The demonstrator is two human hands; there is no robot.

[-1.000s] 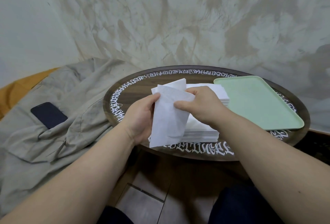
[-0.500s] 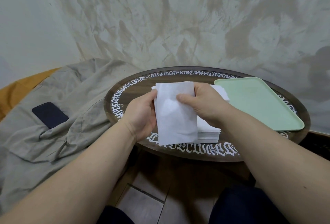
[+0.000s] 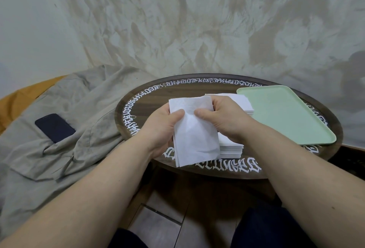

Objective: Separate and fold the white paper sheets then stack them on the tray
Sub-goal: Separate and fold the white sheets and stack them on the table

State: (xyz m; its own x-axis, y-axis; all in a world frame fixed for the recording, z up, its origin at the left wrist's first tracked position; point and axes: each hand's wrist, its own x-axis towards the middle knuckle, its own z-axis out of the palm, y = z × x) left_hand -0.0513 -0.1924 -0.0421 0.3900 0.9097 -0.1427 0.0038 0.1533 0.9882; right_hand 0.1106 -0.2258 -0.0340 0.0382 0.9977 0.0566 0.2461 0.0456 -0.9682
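A white paper sheet (image 3: 194, 137) is held upright above the table's near edge, folded into a tall narrow shape. My left hand (image 3: 162, 129) pinches its left side with the thumb on the front. My right hand (image 3: 223, 117) pinches its right side, thumb also on the front. Behind and below the hands lies a thick stack of white sheets (image 3: 233, 147), partly hidden by my right hand. A pale green tray (image 3: 282, 113) sits to the right of the stack with nothing on it.
The round dark wooden table (image 3: 150, 101) has white lettering round its rim. A grey garment (image 3: 65, 129) lies to the left with a dark phone (image 3: 55, 127) on it. Tiled floor and my dark trousers show below.
The sheet's loose upper corner has been brought over, so the sheet now looks flat and folded. My two thumbs have come closer together on its front.
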